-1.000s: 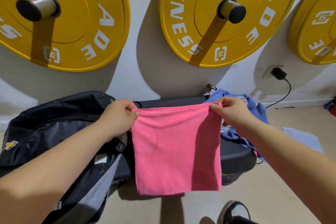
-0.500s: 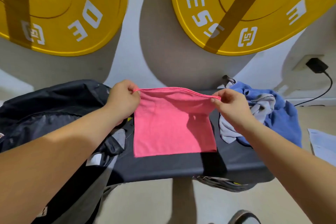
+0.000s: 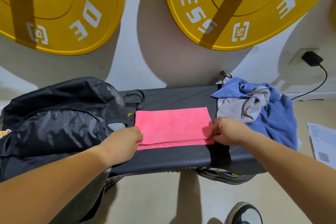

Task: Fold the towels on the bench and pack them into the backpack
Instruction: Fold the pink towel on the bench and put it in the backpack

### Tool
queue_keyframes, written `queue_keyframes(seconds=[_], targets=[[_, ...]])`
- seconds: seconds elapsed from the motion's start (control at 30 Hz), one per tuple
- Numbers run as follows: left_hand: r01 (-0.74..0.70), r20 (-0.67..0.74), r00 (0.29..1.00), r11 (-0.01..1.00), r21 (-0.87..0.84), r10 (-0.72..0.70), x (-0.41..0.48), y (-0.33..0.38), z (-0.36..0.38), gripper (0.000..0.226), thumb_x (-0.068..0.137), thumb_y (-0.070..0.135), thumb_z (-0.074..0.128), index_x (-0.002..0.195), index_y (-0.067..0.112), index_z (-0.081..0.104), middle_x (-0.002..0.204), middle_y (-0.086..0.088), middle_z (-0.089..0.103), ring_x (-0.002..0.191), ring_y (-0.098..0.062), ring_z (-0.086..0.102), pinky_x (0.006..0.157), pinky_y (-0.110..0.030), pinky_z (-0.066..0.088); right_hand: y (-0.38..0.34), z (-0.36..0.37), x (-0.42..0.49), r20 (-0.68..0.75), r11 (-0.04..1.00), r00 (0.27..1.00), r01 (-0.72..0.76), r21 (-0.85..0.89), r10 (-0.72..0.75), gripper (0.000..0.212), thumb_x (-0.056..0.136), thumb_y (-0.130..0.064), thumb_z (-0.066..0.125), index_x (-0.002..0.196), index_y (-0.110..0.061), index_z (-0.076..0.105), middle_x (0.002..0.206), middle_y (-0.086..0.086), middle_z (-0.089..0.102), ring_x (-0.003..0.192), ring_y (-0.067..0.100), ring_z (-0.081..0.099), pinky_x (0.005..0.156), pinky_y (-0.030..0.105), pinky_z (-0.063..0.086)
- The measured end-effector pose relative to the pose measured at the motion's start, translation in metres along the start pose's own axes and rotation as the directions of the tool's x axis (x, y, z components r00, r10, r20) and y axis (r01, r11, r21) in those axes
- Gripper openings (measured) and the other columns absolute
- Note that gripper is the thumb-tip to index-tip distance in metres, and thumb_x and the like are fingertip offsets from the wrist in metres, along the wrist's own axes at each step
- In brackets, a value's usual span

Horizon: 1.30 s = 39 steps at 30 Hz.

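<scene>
A pink towel (image 3: pixel 172 125) lies folded flat on the black bench (image 3: pixel 172 158), its upper layer ending just short of the near edge. My left hand (image 3: pixel 125 139) pinches the near left corner of the pink towel. At the near right corner my right hand (image 3: pixel 225 130) pinches the same towel. A black backpack (image 3: pixel 60 114) sits on the left end of the bench. On the right end a blue towel (image 3: pixel 276 120) and a grey towel (image 3: pixel 240 109) lie crumpled together.
Two yellow weight plates (image 3: pixel 227 5) hang on the white wall behind the bench. A black plug and cable (image 3: pixel 311 59) are at the right wall. Papers (image 3: pixel 321 143) lie on the floor at right. A shoe (image 3: pixel 243 213) shows at the bottom.
The pink towel, held up by its top corners a second ago, has been lowered and folded over onto the bench. Both hands came down and toward me with the corners.
</scene>
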<state>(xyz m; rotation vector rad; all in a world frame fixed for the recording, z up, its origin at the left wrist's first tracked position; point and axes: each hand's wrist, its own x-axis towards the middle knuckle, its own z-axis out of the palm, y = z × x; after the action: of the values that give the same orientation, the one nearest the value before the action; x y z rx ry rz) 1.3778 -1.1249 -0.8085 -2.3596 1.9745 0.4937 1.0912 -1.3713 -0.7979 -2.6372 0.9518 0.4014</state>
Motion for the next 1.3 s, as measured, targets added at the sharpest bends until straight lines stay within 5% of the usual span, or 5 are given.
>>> queue_keyframes(seconds=[0.23, 0.57, 0.97, 1.13, 1.3], targets=[[0.025, 0.118, 0.993, 1.0, 0.015, -0.027, 0.016, 0.007, 0.0, 0.021, 0.089, 0.031, 0.046, 0.079, 0.023, 0.062, 0.097, 0.004, 0.059, 0.09, -0.02, 0.059, 0.083, -0.04, 0.054, -0.002, -0.005, 0.02, 0.127, 0.992, 0.988, -0.1, 0.079, 0.089, 0.036, 0.082, -0.052, 0.069, 0.067, -0.019, 0.069, 0.07, 0.002, 0.068, 0.073, 0.024, 0.066, 0.074, 0.035, 0.057], [0.183, -0.065, 0.983, 0.969, 0.166, -0.174, 0.09, -0.008, -0.015, 0.028, 0.087, 0.009, 0.055, 0.115, 0.016, 0.054, 0.115, -0.005, 0.052, 0.111, -0.029, 0.052, 0.091, -0.043, 0.051, -0.019, 0.021, 0.075, -0.116, 0.987, 0.993, 0.016, 0.158, 0.003, 0.048, 0.104, -0.021, 0.044, 0.151, -0.014, 0.043, 0.157, 0.011, 0.043, 0.15, 0.031, 0.029, 0.125, 0.039, 0.016], [0.308, -0.032, 0.947, 0.933, -0.183, -0.319, 0.113, 0.0, -0.051, 0.018, 0.071, 0.018, 0.063, 0.07, 0.025, 0.046, 0.081, 0.004, 0.06, 0.089, -0.027, 0.058, 0.069, -0.03, 0.039, -0.025, -0.014, 0.061, -0.016, 0.869, 0.984, -0.151, 0.471, 0.179, 0.019, 0.076, -0.025, 0.076, 0.072, -0.021, 0.058, 0.071, -0.003, 0.059, 0.066, 0.017, 0.056, 0.058, 0.026, 0.046], [0.376, -0.155, 0.892, 0.886, -0.272, -0.426, 0.157, -0.01, -0.084, 0.029, 0.079, 0.011, 0.063, 0.108, 0.017, 0.063, 0.11, -0.009, 0.07, 0.104, -0.032, 0.066, 0.083, -0.032, 0.052, -0.023, -0.012, 0.045, 0.306, 0.418, 0.934, -0.356, 0.836, 0.182, 0.014, 0.085, -0.004, 0.074, 0.089, -0.01, 0.061, 0.064, 0.007, 0.058, 0.05, 0.016, 0.057, 0.048, 0.031, 0.056], [0.21, -0.345, 0.873, 0.905, -0.371, -0.344, 0.188, 0.012, -0.09, 0.053, 0.087, 0.012, 0.065, 0.139, 0.016, 0.052, 0.125, -0.01, 0.065, 0.114, -0.03, 0.063, 0.098, -0.04, 0.051, -0.028, -0.003, 0.033, 0.457, 0.491, 0.883, -0.445, 0.749, 0.104, 0.01, 0.094, -0.01, 0.065, 0.093, 0.0, 0.067, 0.071, 0.02, 0.066, 0.053, 0.027, 0.066, 0.054, 0.037, 0.062]])
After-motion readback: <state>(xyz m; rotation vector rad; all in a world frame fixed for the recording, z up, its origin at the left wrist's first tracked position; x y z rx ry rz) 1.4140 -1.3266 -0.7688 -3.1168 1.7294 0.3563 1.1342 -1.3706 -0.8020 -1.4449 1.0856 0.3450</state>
